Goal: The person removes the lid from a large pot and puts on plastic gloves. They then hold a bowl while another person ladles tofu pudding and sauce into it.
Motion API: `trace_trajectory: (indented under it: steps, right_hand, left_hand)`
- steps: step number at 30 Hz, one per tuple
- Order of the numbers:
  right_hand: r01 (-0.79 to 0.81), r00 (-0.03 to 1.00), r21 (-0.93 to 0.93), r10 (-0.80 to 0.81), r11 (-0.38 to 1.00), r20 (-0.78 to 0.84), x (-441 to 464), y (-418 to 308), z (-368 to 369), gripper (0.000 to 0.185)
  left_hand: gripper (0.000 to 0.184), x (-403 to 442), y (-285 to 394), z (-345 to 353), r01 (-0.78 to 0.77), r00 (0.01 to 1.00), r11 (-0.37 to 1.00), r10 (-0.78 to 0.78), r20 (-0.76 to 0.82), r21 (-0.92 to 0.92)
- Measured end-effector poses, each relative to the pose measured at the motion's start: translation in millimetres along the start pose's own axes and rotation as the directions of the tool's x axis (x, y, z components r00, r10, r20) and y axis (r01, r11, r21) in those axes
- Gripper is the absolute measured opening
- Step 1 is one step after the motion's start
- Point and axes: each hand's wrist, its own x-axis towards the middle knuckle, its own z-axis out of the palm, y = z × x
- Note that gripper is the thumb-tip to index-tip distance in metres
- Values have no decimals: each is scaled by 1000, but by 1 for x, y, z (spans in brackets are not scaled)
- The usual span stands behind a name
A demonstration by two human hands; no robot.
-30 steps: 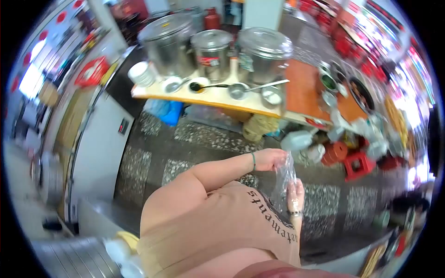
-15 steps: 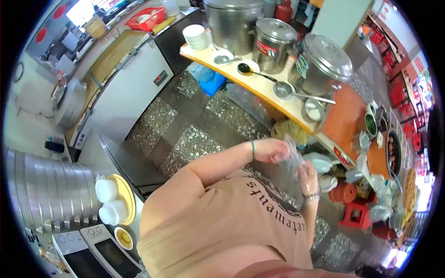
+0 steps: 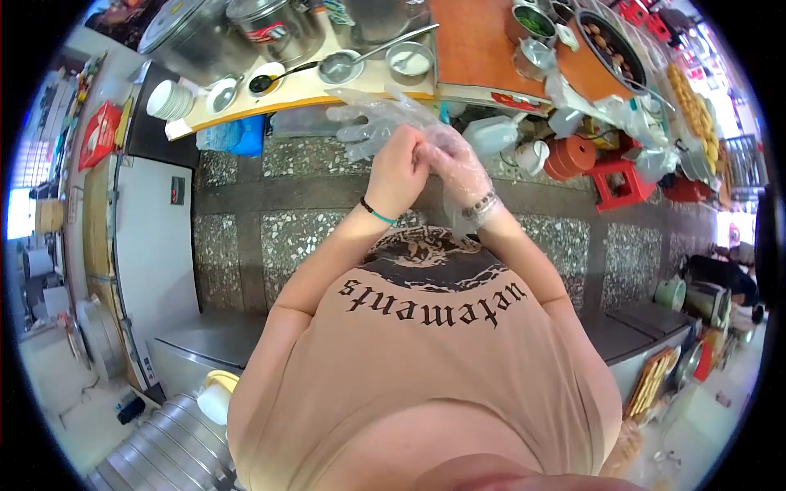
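A clear plastic glove (image 3: 364, 123) hangs out ahead of my hands, its limp fingers spread toward the shelf. My left hand (image 3: 397, 173), bare with a dark and teal band at the wrist, is closed on this glove's gathered end. Against it presses my right hand (image 3: 460, 170), which wears a clear glove over a beaded bracelet. Its fingers are also closed, pinching the plastic beside the left hand. The fingertips of both hands overlap, so the exact grip is partly hidden.
Ahead stands a counter (image 3: 196, 123) with large steel pots, a ladle (image 3: 340, 67), a steel bowl (image 3: 409, 61) and stacked white plates (image 3: 169, 100). A red stool (image 3: 618, 182) and a white jug (image 3: 491, 135) are at right. A white chest freezer (image 3: 155, 245) stands left.
My view has swung to the right and down. My hands, apart before with the plastic stretched between them, are now together, and the loose glove's fingers have spread out ahead.
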Motion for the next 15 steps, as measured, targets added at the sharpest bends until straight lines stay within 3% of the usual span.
trace_trajectory:
  steps: [2, 3, 5, 6, 7, 8, 9, 10, 11, 15]
  right_hand:
    - [-100, 977, 41, 106, 994, -187, 3, 7, -10, 15]
    - [-101, 973, 46, 109, 994, -205, 2, 11, -21, 15]
    - [-182, 971, -64, 169, 981, -170, 2, 14, -46, 15]
    - [-150, 974, -204, 109, 967, -199, 0, 2, -48, 19]
    - [-153, 969, -203, 107, 967, -222, -1, -21, -46, 19]
    - [-138, 979, -383, 66, 914, -194, -5, -49, -41, 21]
    - [-118, 986, -556, 33, 823, -161, -7, -68, -39, 23]
    - [51, 981, -671, -162, 740, -104, -9, -79, -42, 30]
    - [126, 964, -661, -248, 740, -94, -15, -101, -39, 30]
    - [159, 974, -731, -225, 664, 7, -44, -194, -30, 24]
  left_hand:
    - [15, 1, 1, 4, 65, 998, 998, -65, -3, -18]
    - [15, 2, 3, 2, 63, 998, 998, -63, 15, -24]
    - [13, 8, 4, -2, 198, 980, 978, -194, 49, -71]
    - [16, 12, -12, 3, 213, 977, 948, -213, 27, -236]
    - [17, 22, 0, -3, 278, 960, 903, -247, 133, -326]
    - [19, 31, 10, -8, 271, 953, 925, -220, 207, -265]
    - [21, 42, 22, -12, 252, 942, 945, -189, 278, -211]
    - [22, 52, 40, -17, 175, 947, 974, -127, 295, -145]
    - [24, 63, 60, -21, 76, 949, 993, -45, 311, -89]
    - [22, 98, 137, -49, -126, 928, 973, 185, 323, -194]
